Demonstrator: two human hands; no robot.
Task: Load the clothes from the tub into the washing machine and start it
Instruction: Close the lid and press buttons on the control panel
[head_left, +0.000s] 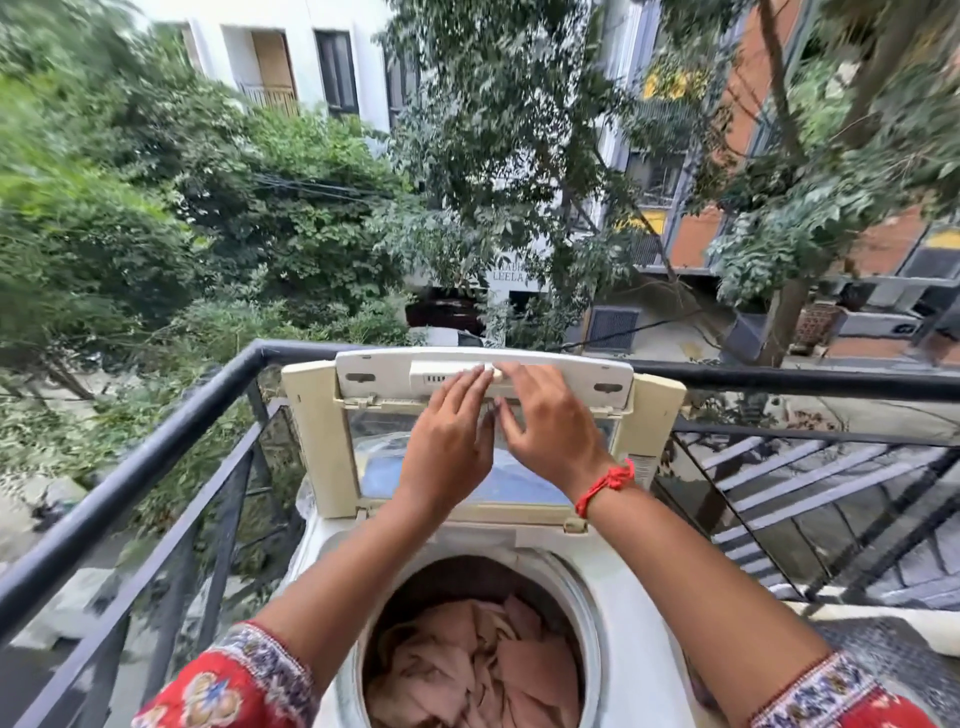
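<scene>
**A:** Where are the clothes?

**B:** The pink clothes (478, 670) lie inside the round drum of the washing machine (618, 613), crumpled together in a pile. I cannot see the tub in this view.

**A:** And the lid?

**B:** The lid (483, 415) of the washing machine stands raised, folded upward behind the drum opening. It has a cream frame and a clear window in the middle.

**A:** What do the 2 hands do?

**B:** Both reach over the drum to the top edge of the lid. The left hand (447, 447) lies flat against the lid with its fingers (467, 384) straight and pressed together, the tips on the small white handle piece (457, 375) at the top edge. The right hand (545, 431) is just beside it, nearly touching it. Its fingers are also straight and close together, with the tips on the same handle piece. Neither hand curls around anything, as far as I can see.

**A:** Anything on the arms?

**B:** A red thread bracelet (605, 486) is tied on the right wrist. Both arms have red patterned sleeves (234, 686) at the bottom of the view.

**A:** What is around the washing machine?

**B:** A black metal railing (156, 447) runs to the left of it and behind it. Beyond the railing are green trees (218, 218) and buildings (291, 62).
</scene>
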